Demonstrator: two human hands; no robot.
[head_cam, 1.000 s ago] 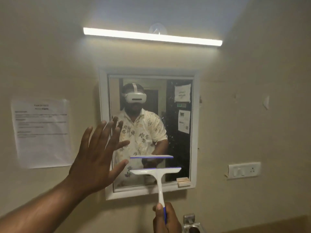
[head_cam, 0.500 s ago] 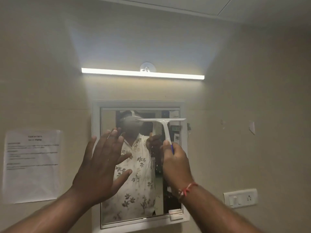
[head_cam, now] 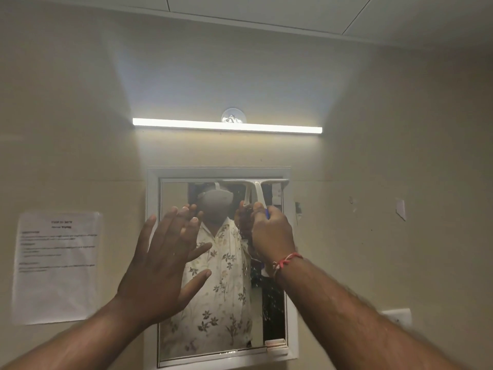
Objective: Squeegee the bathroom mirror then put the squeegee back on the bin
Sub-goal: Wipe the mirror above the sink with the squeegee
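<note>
One white plastic squeegee [head_cam: 256,188] held at the top edge of one white-framed rectangular wall mirror [head_cam: 170,263].

The right hand [head_cam: 270,231], with one red thread bracelet [head_cam: 286,260] on its wrist, is wrapped closed around the squeegee's white-and-blue handle; the blade lies level against the glass at the mirror's 12-to-1 o'clock edge. The left hand [head_cam: 162,265] is spread wide with all five fingers apart, holding nothing, over the mirror's 9 o'clock side. One lit white tube light [head_cam: 226,126] sits at 12 o'clock above the mirror, one printed paper sheet [head_cam: 57,267] at 9 o'clock on the beige wall.
</note>
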